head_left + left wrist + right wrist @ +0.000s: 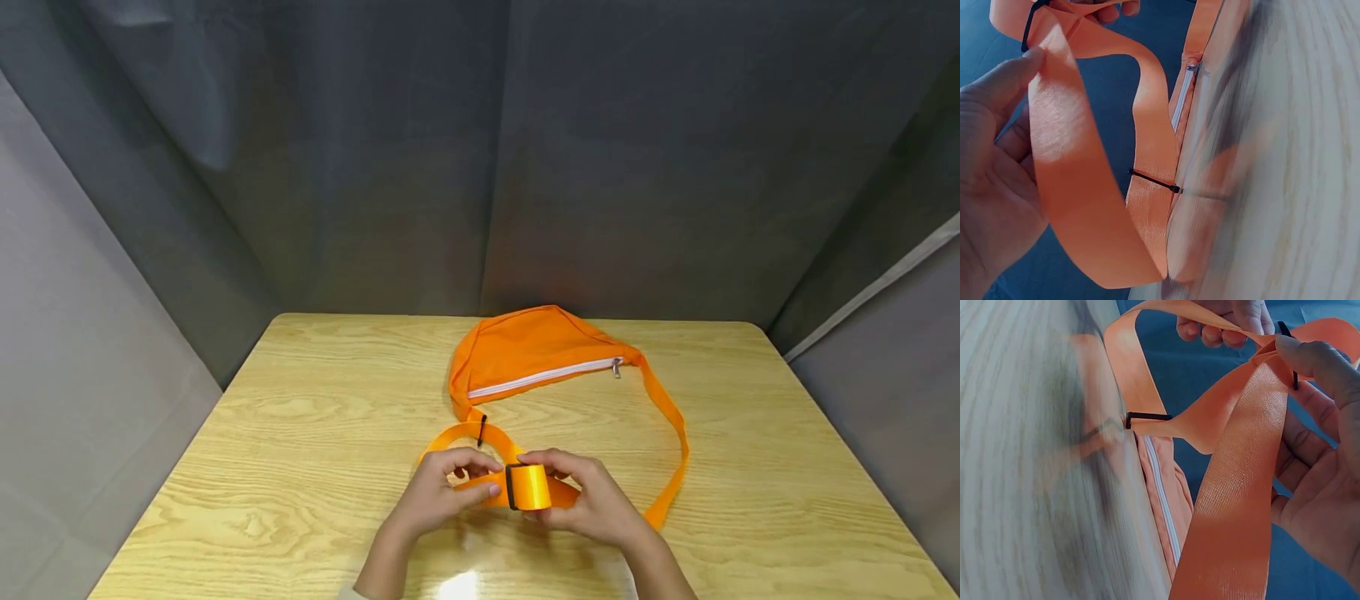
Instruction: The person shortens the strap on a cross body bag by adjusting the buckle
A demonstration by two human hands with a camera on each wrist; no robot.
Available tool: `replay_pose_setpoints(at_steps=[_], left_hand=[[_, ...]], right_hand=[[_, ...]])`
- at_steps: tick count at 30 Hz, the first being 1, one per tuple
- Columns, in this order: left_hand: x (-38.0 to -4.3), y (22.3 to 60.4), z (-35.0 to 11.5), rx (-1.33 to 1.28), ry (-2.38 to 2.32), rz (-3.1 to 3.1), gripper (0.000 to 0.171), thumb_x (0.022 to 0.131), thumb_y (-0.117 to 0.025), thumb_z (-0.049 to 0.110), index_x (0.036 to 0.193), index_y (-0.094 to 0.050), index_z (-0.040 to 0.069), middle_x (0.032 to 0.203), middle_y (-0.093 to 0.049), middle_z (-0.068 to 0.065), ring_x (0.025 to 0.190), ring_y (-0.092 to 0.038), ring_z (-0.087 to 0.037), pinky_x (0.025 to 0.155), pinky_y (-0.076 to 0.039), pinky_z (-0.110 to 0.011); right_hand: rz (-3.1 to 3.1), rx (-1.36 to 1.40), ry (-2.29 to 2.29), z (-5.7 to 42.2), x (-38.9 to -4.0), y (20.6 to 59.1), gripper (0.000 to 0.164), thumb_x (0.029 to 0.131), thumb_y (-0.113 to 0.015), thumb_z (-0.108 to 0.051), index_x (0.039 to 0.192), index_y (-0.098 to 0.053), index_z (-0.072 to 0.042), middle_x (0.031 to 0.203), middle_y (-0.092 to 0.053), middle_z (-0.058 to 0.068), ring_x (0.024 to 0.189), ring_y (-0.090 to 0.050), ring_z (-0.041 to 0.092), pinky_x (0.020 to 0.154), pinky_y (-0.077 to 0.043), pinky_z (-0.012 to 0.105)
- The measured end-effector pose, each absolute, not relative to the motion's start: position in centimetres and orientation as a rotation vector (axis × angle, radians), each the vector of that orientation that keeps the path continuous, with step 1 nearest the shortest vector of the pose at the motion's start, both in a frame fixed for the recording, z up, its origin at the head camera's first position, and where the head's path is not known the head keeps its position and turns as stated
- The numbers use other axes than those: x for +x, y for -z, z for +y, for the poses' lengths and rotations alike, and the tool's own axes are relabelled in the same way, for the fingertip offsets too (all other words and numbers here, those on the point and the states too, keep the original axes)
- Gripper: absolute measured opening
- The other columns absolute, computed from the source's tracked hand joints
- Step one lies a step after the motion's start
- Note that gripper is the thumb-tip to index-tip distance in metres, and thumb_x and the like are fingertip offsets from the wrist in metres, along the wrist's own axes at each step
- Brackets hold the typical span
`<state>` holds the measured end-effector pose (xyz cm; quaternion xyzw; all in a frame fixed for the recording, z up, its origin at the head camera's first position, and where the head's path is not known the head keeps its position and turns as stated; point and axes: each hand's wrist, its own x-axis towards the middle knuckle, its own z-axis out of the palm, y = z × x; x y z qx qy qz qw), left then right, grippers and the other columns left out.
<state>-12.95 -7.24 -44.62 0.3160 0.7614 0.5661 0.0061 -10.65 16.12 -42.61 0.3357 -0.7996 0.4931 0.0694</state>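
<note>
An orange waist bag [540,350] with a white zipper lies at the back of the table. Its orange strap [667,408] runs forward on the right and loops back at the left. My left hand [442,492] pinches the strap just left of a black slide buckle [512,487]. To the right of that buckle a loop of webbing stands up. My right hand [585,496] pinches the strap there, thumb on the webbing near the buckle in the right wrist view. Another black strap ring [1154,180] sits on the strap close to the bag.
The wooden table [315,450] extends to both sides of the hands. A dark curtain [375,167] hangs behind its far edge, with grey cloth panels [90,350] left and right. A metal zipper pull [617,369] hangs at the bag's right end.
</note>
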Motion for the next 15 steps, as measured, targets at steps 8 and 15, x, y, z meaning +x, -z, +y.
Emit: replay_pose_setpoints(at_steps=[8, 15], left_hand=[[-12.8, 45.1, -7.7, 0.965, -1.798, 2.353, 0.015, 0.083, -0.071, 0.018, 0.098, -0.07, 0.015, 0.09, -0.067, 0.004, 0.076, -0.058, -0.013, 0.073, -0.047, -0.03], [-12.8, 44.3, -8.7, 0.822, -1.741, 2.403, 0.015, 0.081, -0.073, 0.01, 0.095, -0.071, 0.015, 0.084, -0.066, 0.003, 0.078, -0.057, -0.013, 0.074, -0.044, -0.032]], right_hand=[[-2.41, 1.002, -1.446, 15.7, -9.7, 40.2, 0.05, 0.061, -0.082, 0.005, 0.107, -0.063, -0.002, 0.1, -0.067, 0.004, 0.08, -0.059, 0.011, 0.069, -0.049, 0.035], [-2.41, 0.942, -1.42, 16.5, -9.8, 39.9, 0.051, 0.059, -0.082, 0.005, 0.106, -0.064, -0.003, 0.097, -0.067, 0.002, 0.076, -0.059, 0.011, 0.068, -0.048, 0.033]])
